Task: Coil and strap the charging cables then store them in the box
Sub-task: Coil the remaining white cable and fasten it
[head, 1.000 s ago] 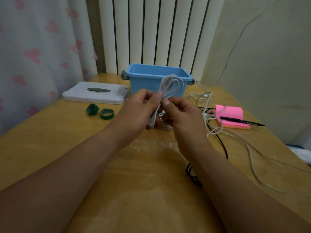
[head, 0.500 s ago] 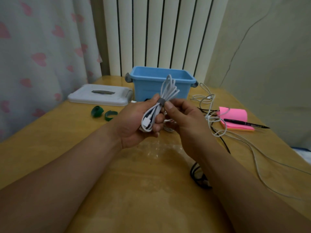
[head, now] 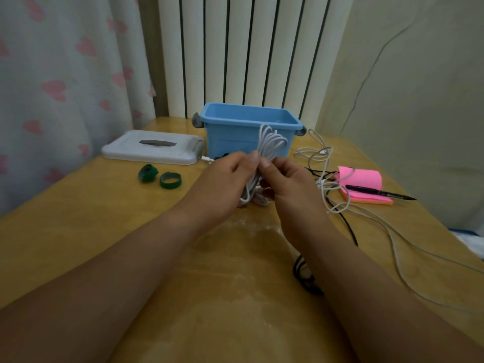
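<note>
Left hand (head: 225,179) and right hand (head: 288,184): both are pinching the coiled white cable (head: 272,142) at its middle, thumbs touching. Its loops are fanning up above the fingers, in front of the blue box (head: 230,137). A green strap (head: 170,180) is lying on the table (head: 78,231), left of the left hand. A loose white cable (head: 324,163) is trailing to the right.

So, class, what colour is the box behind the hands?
The box is light blue, seen in the head view.
</note>
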{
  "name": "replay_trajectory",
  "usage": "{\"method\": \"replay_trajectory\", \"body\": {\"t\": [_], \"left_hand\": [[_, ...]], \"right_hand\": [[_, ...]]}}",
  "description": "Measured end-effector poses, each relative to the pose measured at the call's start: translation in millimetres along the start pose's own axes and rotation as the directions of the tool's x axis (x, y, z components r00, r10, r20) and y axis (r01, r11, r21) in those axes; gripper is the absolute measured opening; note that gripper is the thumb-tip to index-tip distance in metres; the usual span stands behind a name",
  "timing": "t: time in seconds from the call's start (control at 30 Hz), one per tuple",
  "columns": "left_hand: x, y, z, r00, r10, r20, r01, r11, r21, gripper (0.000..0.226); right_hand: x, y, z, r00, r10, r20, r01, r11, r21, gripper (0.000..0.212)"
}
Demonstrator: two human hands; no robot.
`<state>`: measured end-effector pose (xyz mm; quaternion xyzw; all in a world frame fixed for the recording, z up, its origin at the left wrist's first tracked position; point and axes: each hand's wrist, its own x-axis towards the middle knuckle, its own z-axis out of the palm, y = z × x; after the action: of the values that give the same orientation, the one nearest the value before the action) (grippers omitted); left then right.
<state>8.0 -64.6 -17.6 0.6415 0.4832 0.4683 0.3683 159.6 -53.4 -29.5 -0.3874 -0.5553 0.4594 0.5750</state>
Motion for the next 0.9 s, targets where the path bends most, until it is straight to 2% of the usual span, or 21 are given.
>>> {"method": "replay_trajectory", "body": {"t": [0.2, 0.37, 0.43, 0.6, 0.67, 0.77, 0.83, 0.9], "left_hand": [[-0.4, 2.0, -1.7, 0.998, -0.056, 0.028, 0.059, 0.989, -0.132, 0.037], [3.5, -3.5, -3.6, 1.000, -0.010, 0.011, 0.012, 0.982, -0.186, 0.037], [2.8, -3.3, -3.5, 1.000, 0.015, 0.002, -0.014, 0.978, -0.206, 0.036], [6.0, -7.3, -6.0, 0.997, 0.070, -0.033, -0.075, 0.979, -0.191, 0.037], [7.0, -7.1, -7.6, 0.998, 0.028, 0.064, -0.005, 0.940, -0.341, 0.042], [6.5, -2.5, -13.1, 0.965, -0.064, 0.256, 0.203, 0.800, -0.564, 0.045], [5.7, -2.3, -18.7, 0.924, -0.102, 0.370, 0.312, 0.761, -0.568, 0.041], [5.1, -2.6, -20.9, 0.891, -0.134, 0.434, 0.359, 0.792, -0.493, 0.046]], "right_hand": [[0.2, 0.1, 1.2, 0.999, -0.003, -0.041, 0.001, 0.998, -0.065, 0.018], [4.1, 1.4, 1.0, 0.998, 0.025, -0.065, -0.027, 0.999, -0.034, 0.013], [5.4, 0.1, -1.4, 0.997, 0.049, -0.060, -0.047, 0.999, 0.027, 0.011], [7.3, -0.8, -7.9, 0.999, 0.049, 0.017, -0.049, 0.998, 0.039, 0.007], [7.8, -0.4, -9.5, 0.997, 0.049, 0.059, -0.052, 0.997, 0.058, 0.013], [6.2, -3.2, -11.2, 0.981, 0.072, 0.182, -0.101, 0.983, 0.154, 0.024], [3.2, -7.3, -11.3, 0.953, 0.083, 0.290, -0.145, 0.969, 0.199, 0.022], [0.2, -9.3, -10.2, 0.941, 0.087, 0.327, -0.166, 0.961, 0.222, 0.024]]}}
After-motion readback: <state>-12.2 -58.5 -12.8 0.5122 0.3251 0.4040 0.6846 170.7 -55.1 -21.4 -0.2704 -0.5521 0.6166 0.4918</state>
